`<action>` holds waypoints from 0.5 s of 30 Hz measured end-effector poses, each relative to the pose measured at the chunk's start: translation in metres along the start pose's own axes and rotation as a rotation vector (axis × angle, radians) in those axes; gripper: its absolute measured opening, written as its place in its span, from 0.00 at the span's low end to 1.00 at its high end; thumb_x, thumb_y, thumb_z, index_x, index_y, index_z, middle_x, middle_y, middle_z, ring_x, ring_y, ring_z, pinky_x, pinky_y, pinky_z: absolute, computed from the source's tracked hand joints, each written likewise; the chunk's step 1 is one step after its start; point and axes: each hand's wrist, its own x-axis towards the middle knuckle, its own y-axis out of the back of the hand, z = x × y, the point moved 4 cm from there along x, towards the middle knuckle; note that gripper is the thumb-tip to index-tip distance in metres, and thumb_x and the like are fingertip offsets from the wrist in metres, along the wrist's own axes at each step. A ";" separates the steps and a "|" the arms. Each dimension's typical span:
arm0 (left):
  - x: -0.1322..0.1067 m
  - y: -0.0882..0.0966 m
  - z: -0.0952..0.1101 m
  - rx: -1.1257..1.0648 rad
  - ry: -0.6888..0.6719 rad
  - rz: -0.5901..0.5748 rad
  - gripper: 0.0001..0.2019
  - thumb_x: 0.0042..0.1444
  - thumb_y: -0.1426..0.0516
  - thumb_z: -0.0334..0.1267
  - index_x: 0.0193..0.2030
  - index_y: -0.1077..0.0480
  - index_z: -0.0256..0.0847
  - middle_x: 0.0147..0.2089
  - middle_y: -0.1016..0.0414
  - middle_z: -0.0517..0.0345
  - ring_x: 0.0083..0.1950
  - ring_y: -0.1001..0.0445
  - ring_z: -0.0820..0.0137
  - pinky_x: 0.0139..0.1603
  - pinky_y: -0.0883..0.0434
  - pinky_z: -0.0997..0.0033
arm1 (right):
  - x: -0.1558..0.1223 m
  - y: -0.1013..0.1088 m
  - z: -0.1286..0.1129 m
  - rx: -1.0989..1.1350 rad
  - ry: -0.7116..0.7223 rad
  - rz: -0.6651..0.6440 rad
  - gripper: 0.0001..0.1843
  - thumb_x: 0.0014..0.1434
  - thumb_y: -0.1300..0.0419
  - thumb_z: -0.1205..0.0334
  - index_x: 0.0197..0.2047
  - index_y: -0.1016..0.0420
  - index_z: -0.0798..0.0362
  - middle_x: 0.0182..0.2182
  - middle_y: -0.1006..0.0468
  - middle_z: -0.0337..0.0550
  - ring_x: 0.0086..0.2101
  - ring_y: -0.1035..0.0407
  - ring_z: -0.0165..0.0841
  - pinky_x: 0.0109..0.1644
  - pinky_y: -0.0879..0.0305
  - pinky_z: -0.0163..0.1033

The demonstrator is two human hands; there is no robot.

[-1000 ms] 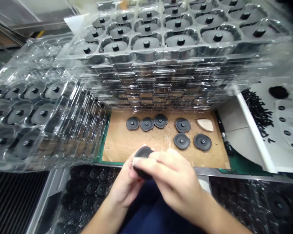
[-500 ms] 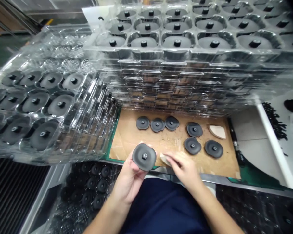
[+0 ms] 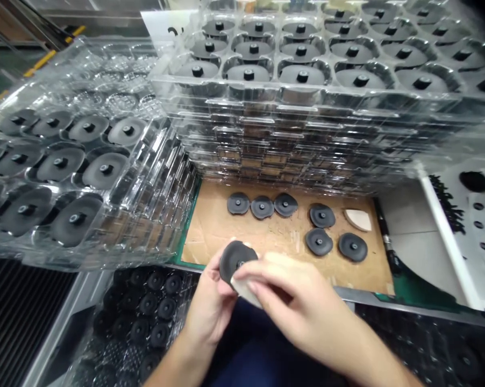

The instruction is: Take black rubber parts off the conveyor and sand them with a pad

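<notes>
My left hand (image 3: 210, 306) grips a dark grey round disc (image 3: 232, 259) by its edge, its face with the short central stud turned up toward me. In my right hand (image 3: 301, 301) is a thin, pale pad (image 3: 248, 293), pinched between thumb and fingers. The pad lies against the lower right part of the disc, close to the stud, which my right fingers partly cover. Beyond my hands, several similar discs (image 3: 285, 205) lie on a cardboard sheet (image 3: 214, 236).
A pale wedge-shaped piece (image 3: 358, 219) lies at the cardboard's right. Tall stacks of clear plastic trays (image 3: 275, 129) holding discs stand behind; another tray stack (image 3: 117, 215) stands left. A white-edged panel (image 3: 452, 236) borders the right. More dark discs (image 3: 157, 306) sit below left.
My right hand has moved left and up from the cardboard's front edge, bringing the pale pad onto the disc. The disc has tilted slightly in my left hand.
</notes>
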 end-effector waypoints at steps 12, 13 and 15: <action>-0.001 -0.007 -0.001 -0.088 0.028 -0.173 0.31 0.25 0.27 0.42 0.43 0.23 0.46 0.44 0.20 0.60 0.44 0.24 0.69 0.47 0.29 0.78 | -0.032 0.032 0.003 -0.289 -0.030 0.115 0.12 0.61 0.46 0.73 0.45 0.26 0.56 0.30 0.24 0.41 0.29 0.31 0.29 0.33 0.36 0.33; -0.002 -0.009 0.000 -0.080 0.034 -0.173 0.29 0.28 0.28 0.42 0.43 0.23 0.46 0.43 0.20 0.60 0.45 0.24 0.69 0.48 0.30 0.78 | -0.030 0.034 0.001 -0.369 0.022 0.187 0.12 0.62 0.47 0.72 0.46 0.26 0.57 0.30 0.24 0.43 0.29 0.31 0.30 0.33 0.37 0.35; -0.006 -0.015 0.000 -0.055 0.061 -0.185 0.25 0.36 0.30 0.43 0.45 0.23 0.44 0.44 0.20 0.58 0.48 0.24 0.65 0.51 0.30 0.73 | -0.023 0.034 -0.004 -0.417 0.211 0.264 0.12 0.64 0.48 0.70 0.46 0.25 0.56 0.30 0.22 0.44 0.29 0.34 0.32 0.33 0.40 0.38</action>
